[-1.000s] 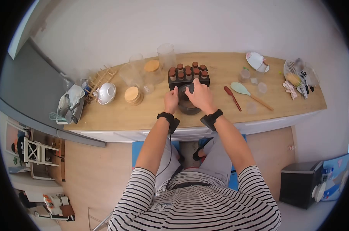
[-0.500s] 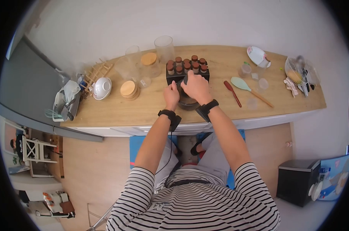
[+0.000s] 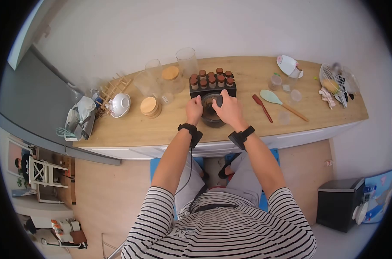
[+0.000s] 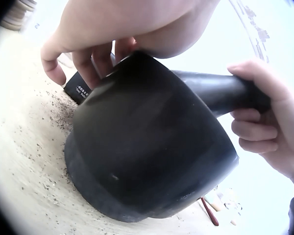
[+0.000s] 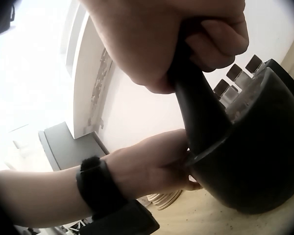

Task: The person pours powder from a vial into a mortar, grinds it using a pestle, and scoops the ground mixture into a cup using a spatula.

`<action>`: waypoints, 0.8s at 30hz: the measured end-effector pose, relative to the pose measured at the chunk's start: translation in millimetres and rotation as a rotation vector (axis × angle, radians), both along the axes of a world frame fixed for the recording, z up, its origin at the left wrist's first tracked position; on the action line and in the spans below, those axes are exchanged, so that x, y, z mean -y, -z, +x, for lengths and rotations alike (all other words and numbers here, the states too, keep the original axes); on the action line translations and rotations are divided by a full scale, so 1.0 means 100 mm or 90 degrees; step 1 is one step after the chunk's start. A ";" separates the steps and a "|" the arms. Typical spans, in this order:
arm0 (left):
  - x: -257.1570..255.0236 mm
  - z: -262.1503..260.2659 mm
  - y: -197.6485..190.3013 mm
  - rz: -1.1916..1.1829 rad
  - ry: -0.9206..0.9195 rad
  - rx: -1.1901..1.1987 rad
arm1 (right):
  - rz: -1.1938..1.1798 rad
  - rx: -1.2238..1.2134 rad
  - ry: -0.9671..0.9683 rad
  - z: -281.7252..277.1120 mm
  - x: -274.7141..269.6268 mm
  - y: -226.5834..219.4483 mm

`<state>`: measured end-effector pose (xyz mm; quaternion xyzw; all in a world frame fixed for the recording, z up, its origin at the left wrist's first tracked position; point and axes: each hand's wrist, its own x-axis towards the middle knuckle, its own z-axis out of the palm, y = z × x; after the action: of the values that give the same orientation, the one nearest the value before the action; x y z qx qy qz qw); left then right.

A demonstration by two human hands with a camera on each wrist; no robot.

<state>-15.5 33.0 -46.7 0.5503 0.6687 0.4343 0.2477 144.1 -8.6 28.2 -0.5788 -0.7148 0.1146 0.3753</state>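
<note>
A dark mortar (image 3: 213, 123) stands near the counter's front edge, with brown contents inside. On its left side, the left hand (image 3: 193, 110) holds the bowl at the rim; in the left wrist view its fingers bend down the wall of the mortar (image 4: 147, 137). The right hand (image 3: 229, 111) grips the black pestle (image 3: 219, 101), whose lower end is in the bowl. Seen from the right wrist, the pestle (image 5: 201, 107) leans against the rim, its tip hidden inside. Brown crumbs lie on the counter beside the mortar's base.
A black rack (image 3: 224, 92) of brown-capped jars stands right behind the mortar. Wooden-lidded jars (image 3: 150, 106), clear containers and a white bowl (image 3: 120, 105) are at left. To the right lie a red spatula (image 3: 262, 108), a green spoon (image 3: 270, 96) and a wire basket (image 3: 330, 82).
The pestle's top and the right hand swung left and away, then back right. The left hand stays at the mortar's left side. The head view shifted slightly.
</note>
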 end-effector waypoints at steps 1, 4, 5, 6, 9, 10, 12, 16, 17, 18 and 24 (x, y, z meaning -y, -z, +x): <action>-0.01 0.01 0.00 -0.001 0.000 -0.001 | -0.003 0.019 -0.022 0.01 0.07 -0.03; 0.03 0.12 -0.01 0.012 -0.016 0.051 | 0.011 0.071 -0.057 0.03 0.20 -0.01; 0.03 0.17 0.01 0.049 -0.040 0.039 | 0.038 0.102 -0.073 0.03 0.20 0.00; 0.03 0.20 0.03 0.086 -0.065 0.028 | 0.037 0.104 -0.070 0.03 0.16 0.01; 0.05 0.23 0.05 0.089 -0.083 0.117 | 0.056 0.098 -0.114 -0.05 -0.04 -0.04; 0.06 0.23 0.04 0.086 -0.081 0.115 | 0.003 0.123 -0.117 -0.11 -0.13 -0.10; 0.07 0.21 0.03 0.068 -0.067 0.126 | -0.051 0.145 -0.122 -0.14 -0.32 -0.13; 0.07 0.17 0.03 0.051 -0.063 0.106 | -0.191 0.108 0.033 -0.02 -0.49 -0.04; 0.08 0.17 0.00 0.047 -0.063 0.102 | -0.180 0.086 0.036 0.03 -0.45 0.04; 0.09 0.17 0.01 0.044 -0.063 0.099 | -0.168 0.065 0.039 0.03 -0.34 -0.01; 0.06 0.19 0.08 0.047 -0.083 0.202 | 0.009 0.059 -0.056 -0.02 0.12 0.22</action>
<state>3.6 26.6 -54.5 0.4386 0.6392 0.5553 0.3011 142.1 -20.4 6.2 -0.5492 -0.7569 0.0989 0.3401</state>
